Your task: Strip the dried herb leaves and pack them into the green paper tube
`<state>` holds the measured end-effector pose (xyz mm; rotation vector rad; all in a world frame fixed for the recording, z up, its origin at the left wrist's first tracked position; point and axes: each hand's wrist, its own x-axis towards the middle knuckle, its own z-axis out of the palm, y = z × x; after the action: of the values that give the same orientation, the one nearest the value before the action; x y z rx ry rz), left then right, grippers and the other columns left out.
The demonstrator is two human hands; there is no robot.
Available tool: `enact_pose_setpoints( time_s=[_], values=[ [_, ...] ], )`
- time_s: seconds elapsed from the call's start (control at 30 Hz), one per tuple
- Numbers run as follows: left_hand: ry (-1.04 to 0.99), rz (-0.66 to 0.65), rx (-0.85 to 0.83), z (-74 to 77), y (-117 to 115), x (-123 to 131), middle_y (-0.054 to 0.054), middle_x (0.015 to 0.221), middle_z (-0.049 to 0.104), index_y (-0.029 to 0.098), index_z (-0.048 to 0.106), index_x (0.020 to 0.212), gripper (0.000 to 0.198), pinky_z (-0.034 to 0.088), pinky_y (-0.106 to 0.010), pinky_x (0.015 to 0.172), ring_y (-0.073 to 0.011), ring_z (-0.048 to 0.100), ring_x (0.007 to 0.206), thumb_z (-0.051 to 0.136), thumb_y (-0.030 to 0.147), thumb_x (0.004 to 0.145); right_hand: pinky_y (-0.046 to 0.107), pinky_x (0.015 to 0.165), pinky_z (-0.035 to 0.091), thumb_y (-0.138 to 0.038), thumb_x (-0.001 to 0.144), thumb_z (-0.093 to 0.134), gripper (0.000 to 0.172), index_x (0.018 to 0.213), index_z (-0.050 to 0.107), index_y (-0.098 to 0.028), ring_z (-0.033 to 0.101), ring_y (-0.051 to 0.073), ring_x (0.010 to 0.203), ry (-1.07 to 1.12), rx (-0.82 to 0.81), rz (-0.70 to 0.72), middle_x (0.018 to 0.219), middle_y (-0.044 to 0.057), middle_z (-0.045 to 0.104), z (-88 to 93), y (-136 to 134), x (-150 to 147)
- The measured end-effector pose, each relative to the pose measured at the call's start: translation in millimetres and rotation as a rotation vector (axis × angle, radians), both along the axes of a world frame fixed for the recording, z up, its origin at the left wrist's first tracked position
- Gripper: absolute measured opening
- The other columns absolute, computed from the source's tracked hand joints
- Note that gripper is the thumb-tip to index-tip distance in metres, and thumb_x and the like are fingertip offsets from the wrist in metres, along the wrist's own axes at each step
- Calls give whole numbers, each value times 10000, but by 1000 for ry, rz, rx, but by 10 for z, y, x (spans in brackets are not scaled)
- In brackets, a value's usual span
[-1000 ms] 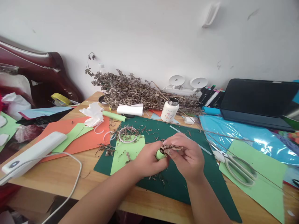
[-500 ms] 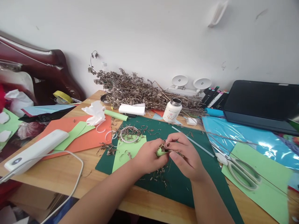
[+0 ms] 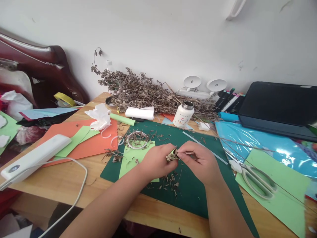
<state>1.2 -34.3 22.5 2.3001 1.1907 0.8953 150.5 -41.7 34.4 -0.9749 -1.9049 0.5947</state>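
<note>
Above the green cutting mat (image 3: 190, 188), my left hand (image 3: 158, 162) is wrapped round a small light-green paper roll (image 3: 174, 152) with dried leaves on it. The fingertips of my right hand (image 3: 198, 162) are pinched at the roll's open end, on what looks like a bit of dried leaf. Leaf crumbs (image 3: 174, 183) lie on the mat below. A green paper sheet (image 3: 130, 162) is left of my hands, with a white ring (image 3: 128, 142) and leaf bits at its top.
Behind the mat stand a white bottle (image 3: 183, 115) and a heap of dried plants (image 3: 138, 89). Scissors (image 3: 259, 181) lie on green paper at right. At left are orange paper (image 3: 99, 145) and a white corded device (image 3: 37, 157).
The roll has turned in my left hand, so its leaf-covered side and open end show more. My right fingers have drawn together into a pinch. The view has shifted slightly.
</note>
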Motion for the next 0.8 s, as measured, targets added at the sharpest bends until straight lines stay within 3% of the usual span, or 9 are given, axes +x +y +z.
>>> enact_pose_setpoints(
  time_s=[0.13, 0.23, 0.4, 0.5, 0.67, 0.8],
  values=[
    [1, 22, -18, 24, 8, -6, 22, 560, 456, 194, 401, 629, 39, 269, -207, 459, -109, 416, 500, 430, 181, 651, 248, 533, 432, -255, 771, 465, 132, 756, 591, -218, 534, 122, 607, 184, -29, -10, 677, 17, 586, -10, 28, 29],
    [5, 31, -21, 41, 10, -13, 12, 588, 480, 194, 418, 641, 58, 296, -216, 490, -121, 442, 537, 445, 224, 683, 253, 515, 423, -320, 811, 376, 256, 782, 601, -203, 537, 131, 606, 323, -109, -138, 688, 33, 589, -45, 85, 62],
    [-33, 23, -17, 44, 11, -38, 14, 592, 466, 189, 428, 663, 117, 314, -218, 507, -115, 427, 541, 432, 286, 729, 292, 581, 419, -318, 755, 455, 183, 772, 604, -213, 553, 168, 664, -49, -249, -293, 708, 28, 607, -115, 216, 86],
    [-56, 38, -10, 53, 12, -47, 16, 591, 466, 185, 438, 665, 130, 310, -209, 494, -109, 433, 541, 427, 292, 738, 275, 539, 421, -290, 728, 499, 153, 850, 542, -208, 563, 154, 615, 31, -305, -257, 648, 9, 605, -153, 250, 67],
    [15, 66, -10, 82, 11, -27, 10, 595, 499, 179, 446, 666, 140, 319, -207, 488, -112, 470, 549, 412, 289, 746, 199, 411, 366, -179, 698, 552, 113, 755, 457, -202, 479, 66, 425, 652, 34, -291, 666, -24, 647, -134, 201, 18],
    [169, 80, 14, 41, 15, -14, 0, 634, 547, 187, 460, 712, 109, 310, -212, 473, -134, 516, 577, 424, 289, 729, 198, 395, 371, -110, 682, 563, 119, 715, 487, -196, 485, 61, 401, 812, 159, -198, 637, -35, 656, -77, 119, -56]
  ],
)
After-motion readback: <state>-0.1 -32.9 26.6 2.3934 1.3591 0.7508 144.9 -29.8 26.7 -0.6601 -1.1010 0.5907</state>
